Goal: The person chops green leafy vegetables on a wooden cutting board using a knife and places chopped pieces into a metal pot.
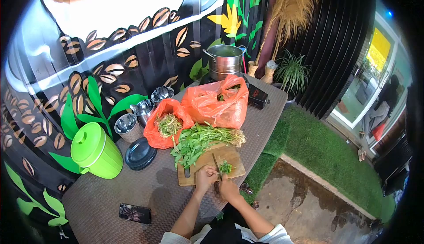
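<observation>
A wooden cutting board [237,156] lies on the table in front of me. My right hand [229,189] is closed round the handle of a knife [215,159], its blade pointing away from me over the board. Just left of the blade, my left hand [206,177] rests on the board with its fingers drawn together; what they pinch, if anything, is hidden. Chopped greens [226,167] sit in a small heap right of the blade. Uncut leafy greens [194,143], with stems and roots to the right, lie along the board's far edge.
Orange plastic bags [214,104] stand behind the greens, the smaller holding trimmings [168,125]. To the left are black plates [140,154], a green lidded bucket [97,151] and cutlery holders [128,129]. A phone [135,213] lies near left; a steel pot [224,60] stands at the back.
</observation>
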Motion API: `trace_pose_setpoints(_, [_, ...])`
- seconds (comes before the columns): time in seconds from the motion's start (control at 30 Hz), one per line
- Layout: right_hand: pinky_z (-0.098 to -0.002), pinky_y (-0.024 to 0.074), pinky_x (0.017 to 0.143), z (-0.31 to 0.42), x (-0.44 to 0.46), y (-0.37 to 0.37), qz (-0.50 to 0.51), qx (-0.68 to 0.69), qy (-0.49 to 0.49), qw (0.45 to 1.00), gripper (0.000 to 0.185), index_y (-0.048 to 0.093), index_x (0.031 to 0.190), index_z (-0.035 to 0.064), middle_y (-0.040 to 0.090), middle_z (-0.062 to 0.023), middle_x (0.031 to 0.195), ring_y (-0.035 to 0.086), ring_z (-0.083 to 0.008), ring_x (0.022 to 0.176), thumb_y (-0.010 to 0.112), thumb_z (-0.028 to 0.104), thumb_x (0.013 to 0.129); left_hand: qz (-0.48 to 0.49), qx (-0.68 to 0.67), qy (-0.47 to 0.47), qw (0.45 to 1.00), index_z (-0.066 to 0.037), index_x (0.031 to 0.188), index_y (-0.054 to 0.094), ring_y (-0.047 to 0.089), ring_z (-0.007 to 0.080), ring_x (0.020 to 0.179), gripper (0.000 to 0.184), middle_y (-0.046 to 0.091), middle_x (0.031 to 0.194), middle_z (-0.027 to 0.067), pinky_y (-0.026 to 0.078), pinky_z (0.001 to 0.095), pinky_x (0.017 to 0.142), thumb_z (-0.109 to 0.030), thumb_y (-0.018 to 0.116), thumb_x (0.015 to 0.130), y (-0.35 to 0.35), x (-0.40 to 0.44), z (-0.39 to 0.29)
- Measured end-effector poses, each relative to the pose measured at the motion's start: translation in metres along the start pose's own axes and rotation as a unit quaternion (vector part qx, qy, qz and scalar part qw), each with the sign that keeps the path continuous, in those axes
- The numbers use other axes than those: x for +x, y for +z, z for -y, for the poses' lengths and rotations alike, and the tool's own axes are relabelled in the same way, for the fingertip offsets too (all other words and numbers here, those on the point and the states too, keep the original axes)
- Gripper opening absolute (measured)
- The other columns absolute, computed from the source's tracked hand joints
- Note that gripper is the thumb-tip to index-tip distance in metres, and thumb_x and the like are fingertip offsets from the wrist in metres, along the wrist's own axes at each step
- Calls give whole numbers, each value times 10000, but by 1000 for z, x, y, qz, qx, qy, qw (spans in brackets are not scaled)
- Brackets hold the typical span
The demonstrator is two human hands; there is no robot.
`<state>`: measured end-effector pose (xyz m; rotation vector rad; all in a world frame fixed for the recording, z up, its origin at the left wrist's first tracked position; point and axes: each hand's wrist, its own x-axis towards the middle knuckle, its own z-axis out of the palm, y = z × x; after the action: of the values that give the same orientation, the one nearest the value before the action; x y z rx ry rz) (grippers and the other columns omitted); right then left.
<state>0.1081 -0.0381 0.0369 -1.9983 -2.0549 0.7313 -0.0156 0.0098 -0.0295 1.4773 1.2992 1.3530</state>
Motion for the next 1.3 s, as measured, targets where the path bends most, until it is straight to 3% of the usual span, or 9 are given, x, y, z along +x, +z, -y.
trace_pose_setpoints(0.27, [-525, 483, 722, -2, 13, -2, 20, 30, -4, 999, 395, 362, 1176, -36, 611, -311, 827, 612, -459, 798, 432, 225, 888, 9, -10, -29, 1000, -8, 811, 623, 593, 101, 628, 167, 661, 729, 57, 464, 237, 588, 3, 716, 673, -2, -1, 3])
trace_pose_setpoints(0.43, [-527, 491, 695, 10, -3, 12, -4, 7, 41, 999, 261, 384, 1058, 6, 622, -290, 839, 623, -442, 790, 411, 198, 883, 12, 23, -7, 1000, -16, 814, 626, 594, 126, 644, 159, 648, 755, 64, 464, 252, 594, -10, 712, 679, -5, -3, 2])
trace_pose_setpoints(0.5, [-530, 482, 708, 5, 7, 15, 5, 20, 23, 1000, 407, 357, 1172, -36, 611, -303, 807, 614, -449, 791, 444, 244, 890, 7, 32, 19, 999, -14, 816, 626, 597, 132, 646, 153, 647, 759, 70, 466, 254, 595, -6, 705, 685, -6, -5, -4])
trace_pose_setpoints(0.67, [-541, 484, 660, -3, 11, 16, -30, 24, -34, 999, 318, 397, 1070, -24, 613, -288, 766, 616, -449, 735, 439, 230, 884, -1, 63, 67, 996, -12, 823, 626, 604, 134, 655, 138, 645, 759, 78, 468, 252, 598, 13, 683, 699, -8, -8, -11])
trace_pose_setpoints(0.73, [-544, 480, 657, 12, -4, 16, -26, 22, 31, 999, 285, 400, 1034, -17, 610, -289, 761, 610, -457, 728, 422, 227, 889, -7, -17, 1, 1000, 0, 826, 623, 600, 127, 656, 138, 644, 755, 75, 466, 247, 599, 23, 679, 701, -4, -6, -3])
trace_pose_setpoints(0.97, [-505, 499, 701, 4, 14, 2, 15, 1, -16, 1000, 314, 374, 1104, -26, 625, -278, 818, 628, -429, 791, 405, 193, 881, 32, 26, -61, 997, 5, 882, 612, 620, 95, 727, 192, 668, 771, 75, 485, 220, 635, 28, 703, 715, -17, -2, -19])
trace_pose_setpoints(1.07, [-513, 490, 720, 17, -5, 9, 10, 12, 45, 999, 298, 382, 1068, -22, 621, -284, 832, 623, -435, 803, 409, 216, 892, 13, 8, -31, 999, 13, 858, 611, 612, 128, 663, 176, 639, 764, 82, 484, 257, 606, 32, 695, 705, -14, -6, -10])
trace_pose_setpoints(1.13, [-527, 483, 717, 15, 2, 13, 1, 24, 30, 999, 313, 378, 1077, -17, 614, -294, 830, 615, -451, 794, 433, 228, 890, -18, 42, 54, 997, 0, 860, 619, 614, 196, 674, 156, 624, 777, 95, 491, 299, 620, 5, 689, 721, -13, -13, -15])
trace_pose_setpoints(1.3, [-543, 476, 715, 12, 8, 3, 3, 34, -5, 999, 313, 379, 1076, -11, 610, -298, 824, 608, -463, 791, 442, 236, 895, -35, 154, 119, 980, -22, 855, 630, 602, 281, 744, 131, 601, 792, 116, 493, 347, 650, -12, 669, 731, -14, -24, -24])
